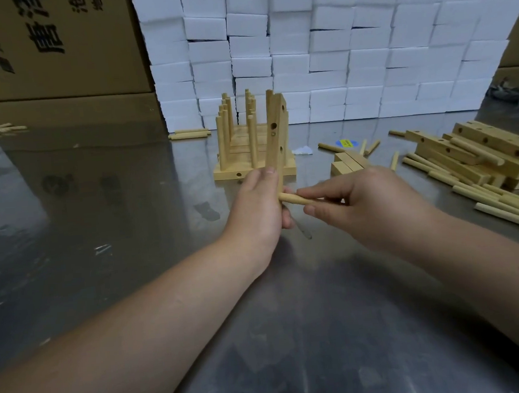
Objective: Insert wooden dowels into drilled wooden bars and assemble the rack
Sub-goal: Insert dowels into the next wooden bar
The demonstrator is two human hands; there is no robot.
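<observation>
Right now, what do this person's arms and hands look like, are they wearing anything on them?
The left hand and right hand are bare, with no gloves, rings or watch in view. The left forearm and right forearm are bare too, with no sleeve showing up to the frame edge.

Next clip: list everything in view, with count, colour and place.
bar: one, pale wood, drilled, held upright at centre
dowel: one, pale wood, tip at the bar's lower end
rack: one, pale wood, dowels upright, behind the bar
spare bars: a pile, pale wood, right
loose dowels: many, pale wood, mostly right, a few far left
white boxes: many, white, stacked at the back
cardboard boxes: at least two, brown, back left
table: one, grey metal, under everything
left hand: grips the bar
right hand: pinches the dowel
</observation>
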